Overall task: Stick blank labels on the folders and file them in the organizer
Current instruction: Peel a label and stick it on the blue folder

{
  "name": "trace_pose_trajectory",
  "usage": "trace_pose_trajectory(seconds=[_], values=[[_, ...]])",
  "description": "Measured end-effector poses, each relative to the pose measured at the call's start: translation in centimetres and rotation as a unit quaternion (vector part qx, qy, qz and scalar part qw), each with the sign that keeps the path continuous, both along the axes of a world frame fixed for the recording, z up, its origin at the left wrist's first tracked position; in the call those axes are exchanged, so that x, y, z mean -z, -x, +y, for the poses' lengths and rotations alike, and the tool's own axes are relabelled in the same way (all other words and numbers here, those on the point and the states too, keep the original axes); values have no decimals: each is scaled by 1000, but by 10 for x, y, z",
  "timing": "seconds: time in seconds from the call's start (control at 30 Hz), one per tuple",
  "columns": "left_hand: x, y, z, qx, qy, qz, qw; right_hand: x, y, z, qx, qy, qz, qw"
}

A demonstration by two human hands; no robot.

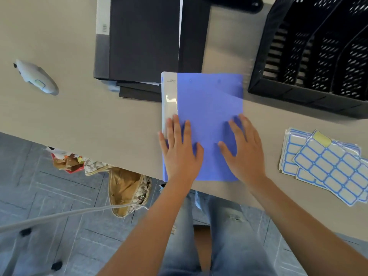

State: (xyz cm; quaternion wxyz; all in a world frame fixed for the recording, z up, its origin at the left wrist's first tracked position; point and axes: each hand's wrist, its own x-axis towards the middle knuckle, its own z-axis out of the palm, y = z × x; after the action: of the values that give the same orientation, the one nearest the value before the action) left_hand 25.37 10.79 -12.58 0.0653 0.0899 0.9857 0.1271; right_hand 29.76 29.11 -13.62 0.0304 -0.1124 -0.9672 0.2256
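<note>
A blue folder (207, 108) lies flat on the pale, matte surface (99, 116) near its front edge, a smooth plastic rectangle with a glossy clear strip along its spine on the left side. Its long axis runs from 6 to 12 o'clock, the near short end almost at the surface's edge, the printed end pointing away from the person.

The left hand (180, 150) rests palm down on the folder's near left part, fingers straight and slightly spread, the outer ones reaching over the spine strip. The right hand (244, 150) lies flat on the near right part, fingers likewise spread and straight; neither grips anything.

At 3 o'clock of the folder, well apart, sheets of blank labels (326, 166) fan out in a loose pile, pale rectangles with blue borders in a grid. At 1 o'clock stands the black mesh organizer (310, 56), with curved dividers and perforated walls. At 11 o'clock, just beside the folder's far left corner, dark folders (143, 40) lie stacked. Far off at 9 o'clock lies a small white rounded device (36, 76).
</note>
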Motion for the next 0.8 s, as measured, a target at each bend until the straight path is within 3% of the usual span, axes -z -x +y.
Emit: trace_pose_trajectory(seconds=[0.27,0.57,0.8], values=[[22,-6,-2,16,77,70,995,29,0,-6,7,-59,40,997],[41,-8,-11,65,64,143,985,29,-8,-9,-1,-80,14,997],[44,-49,-33,101,43,143,984,29,-75,-25,3,-100,2,995]])
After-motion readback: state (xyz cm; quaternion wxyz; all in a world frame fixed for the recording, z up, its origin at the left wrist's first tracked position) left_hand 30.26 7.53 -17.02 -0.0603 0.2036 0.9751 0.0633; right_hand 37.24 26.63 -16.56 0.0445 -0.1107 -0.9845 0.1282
